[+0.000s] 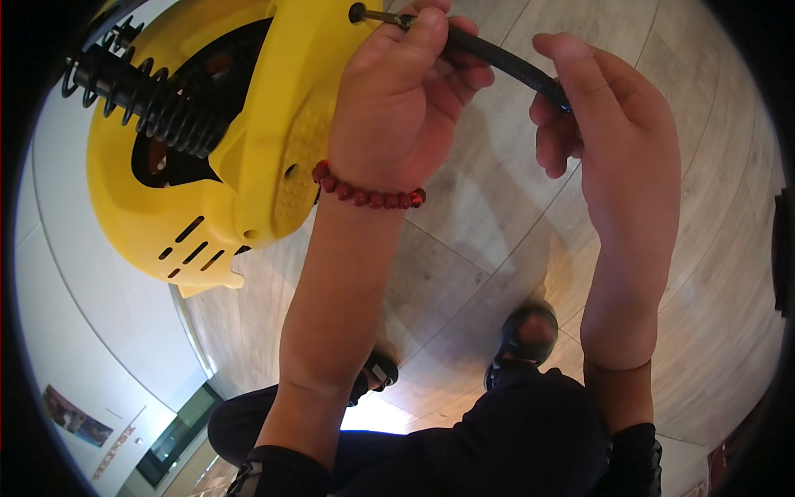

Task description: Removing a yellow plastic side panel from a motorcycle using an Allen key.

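Note:
A long black rod-shaped tool (505, 60) with a slim metal shaft reaches from the upper middle toward the right; its exact kind I cannot tell. The shaft's tip meets a dark round hole in a yellow plastic body panel (310, 83). Close to that shaft, my left hand (397, 99) is closed around the tool, thumb along the top, a red bead bracelet at the wrist. My right hand (609, 108) grips the tool's other end between thumb and curled fingers; that end is mostly hidden in the hand.
A black coil-spring shock absorber (157, 103) sticks out at the left beside the yellow panel's dark opening. Below lies a wood-look plank floor (464, 224). My legs and dark shoes (530, 331) are at the bottom. A white wall surface (91, 306) stands at the left.

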The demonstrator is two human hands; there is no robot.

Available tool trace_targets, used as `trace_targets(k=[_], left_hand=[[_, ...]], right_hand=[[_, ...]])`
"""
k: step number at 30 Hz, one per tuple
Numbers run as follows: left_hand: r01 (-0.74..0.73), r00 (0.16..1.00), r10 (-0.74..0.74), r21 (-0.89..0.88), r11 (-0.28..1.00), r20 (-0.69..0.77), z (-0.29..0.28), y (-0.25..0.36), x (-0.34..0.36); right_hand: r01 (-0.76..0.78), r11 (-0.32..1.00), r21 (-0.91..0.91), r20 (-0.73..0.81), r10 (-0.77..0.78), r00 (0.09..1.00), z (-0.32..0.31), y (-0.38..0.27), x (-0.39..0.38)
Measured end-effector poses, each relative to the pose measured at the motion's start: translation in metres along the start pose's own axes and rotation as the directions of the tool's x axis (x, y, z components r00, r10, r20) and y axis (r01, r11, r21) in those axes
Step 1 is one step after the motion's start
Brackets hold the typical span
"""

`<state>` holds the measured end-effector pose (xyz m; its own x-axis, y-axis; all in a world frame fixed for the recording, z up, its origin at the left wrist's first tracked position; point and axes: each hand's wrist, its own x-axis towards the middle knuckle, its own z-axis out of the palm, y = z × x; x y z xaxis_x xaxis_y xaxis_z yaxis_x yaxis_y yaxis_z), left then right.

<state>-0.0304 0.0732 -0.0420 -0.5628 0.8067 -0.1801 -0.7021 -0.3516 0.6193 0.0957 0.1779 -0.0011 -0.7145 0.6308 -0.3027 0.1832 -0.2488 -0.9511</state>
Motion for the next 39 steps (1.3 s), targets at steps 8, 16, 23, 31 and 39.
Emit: trace_targets(k=[8, 16, 23, 31, 39], left_hand=[[0.018, 0.990, -0.025, -0.052, 0.998, -0.141, 0.019, 0.002, -0.003], [-0.004, 0.998, 0.010, 0.086, 0.996, -0.065, 0.001, -0.002, 0.000], [0.010, 0.991, -0.008, 0.015, 1.000, -0.136, 0.018, 0.001, -0.003], [0.003, 0.998, -0.007, -0.062, 0.998, -0.062, 0.007, 0.003, -0.004], [-0.012, 0.994, 0.009, -0.027, 1.000, -0.111, 0.021, 0.000, -0.005]], right_hand=[[0.684, 0.448, -0.576, 0.272, -0.683, 0.677, -0.008, 0.016, 0.019], [-0.011, 1.000, -0.021, 0.030, 0.011, 0.999, -0.001, -0.002, -0.004], [0.513, 0.853, -0.097, 0.073, -0.508, 0.858, 0.006, 0.001, -0.001], [0.778, 0.603, -0.176, 0.078, -0.780, 0.621, 0.015, 0.005, -0.002], [0.381, 0.773, -0.507, 0.049, -0.415, 0.908, 0.003, 0.008, -0.007]])
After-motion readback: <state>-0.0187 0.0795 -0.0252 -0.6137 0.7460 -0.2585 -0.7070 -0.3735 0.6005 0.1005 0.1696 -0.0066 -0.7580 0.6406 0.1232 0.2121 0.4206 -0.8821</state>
